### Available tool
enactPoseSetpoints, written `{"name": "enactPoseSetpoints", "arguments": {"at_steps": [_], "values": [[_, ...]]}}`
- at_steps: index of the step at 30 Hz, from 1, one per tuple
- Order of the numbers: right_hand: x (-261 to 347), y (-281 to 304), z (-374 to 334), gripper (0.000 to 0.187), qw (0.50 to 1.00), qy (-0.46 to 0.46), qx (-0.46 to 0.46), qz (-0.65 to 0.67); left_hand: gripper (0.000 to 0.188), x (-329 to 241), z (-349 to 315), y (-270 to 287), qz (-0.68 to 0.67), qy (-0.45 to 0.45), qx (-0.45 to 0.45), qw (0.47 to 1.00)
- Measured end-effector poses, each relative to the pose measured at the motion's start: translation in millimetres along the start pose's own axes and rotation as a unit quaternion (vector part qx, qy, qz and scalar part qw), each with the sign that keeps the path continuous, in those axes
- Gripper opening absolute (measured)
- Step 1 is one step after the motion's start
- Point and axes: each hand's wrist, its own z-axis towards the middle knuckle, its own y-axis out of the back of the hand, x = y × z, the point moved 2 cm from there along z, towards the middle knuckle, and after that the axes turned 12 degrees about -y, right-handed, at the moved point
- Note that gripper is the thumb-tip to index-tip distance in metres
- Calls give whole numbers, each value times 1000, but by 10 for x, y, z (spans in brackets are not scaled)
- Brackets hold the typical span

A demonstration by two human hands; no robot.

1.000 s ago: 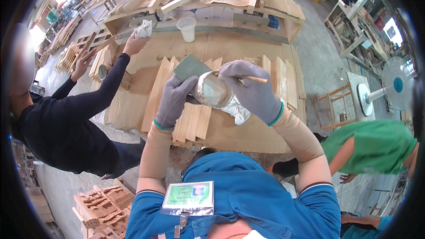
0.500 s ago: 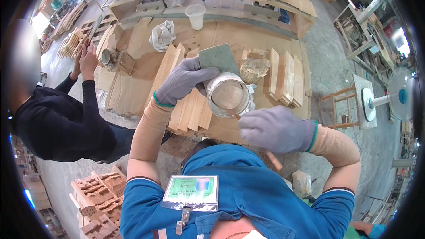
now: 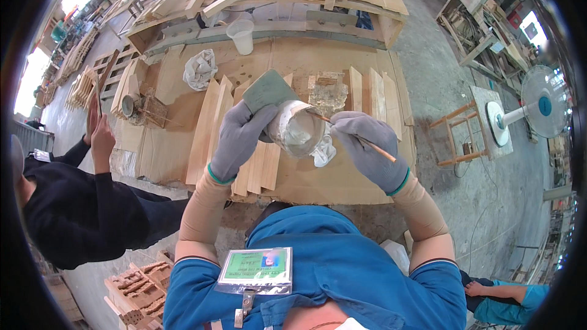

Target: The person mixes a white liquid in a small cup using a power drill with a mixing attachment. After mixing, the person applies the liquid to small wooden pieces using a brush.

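Observation:
My left hand (image 3: 239,140), in a grey glove, is closed round a round, crusted whitish pot (image 3: 285,123), which tilts with its mouth toward me. A flat grey-green square piece (image 3: 268,90) sticks up beside the pot, against the same hand; whether the fingers pinch it too, I cannot tell. My gloved right hand (image 3: 369,146) pinches a thin wooden stick (image 3: 384,153), its far tip at the pot's right rim. Beneath the pot lies a crumpled white rag (image 3: 324,150). Pale wood strips (image 3: 205,125) rest near my left hand.
Cardboard (image 3: 293,189) covers the work table. Past the pot sit a crusted block (image 3: 328,91), more strips (image 3: 377,95), a white plastic cup (image 3: 241,36) and a crumpled bag (image 3: 200,69). A co-worker (image 3: 92,201) stands left, holding a strip. A fan (image 3: 501,119) is at right.
My right hand has come up and in to the pot, bringing the stick's tip to the rim. The pot has tipped to the right. My view has shifted somewhat.

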Motion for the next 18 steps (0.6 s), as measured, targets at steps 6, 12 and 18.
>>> {"name": "enactPoseSetpoints", "arguments": {"at_steps": [6,12,18], "values": [[-121,-238,-317,7,954,-179,-100,217,17,118,-136,-139,6,-88,-143,986],[109,-445,-440,6,834,-339,-176,397,14,444,-209,-132,68,-152,-236,958],[79,-413,-339,12,900,-224,-230,296,16,431,-209,-63,-77,-73,-196,975]]}}
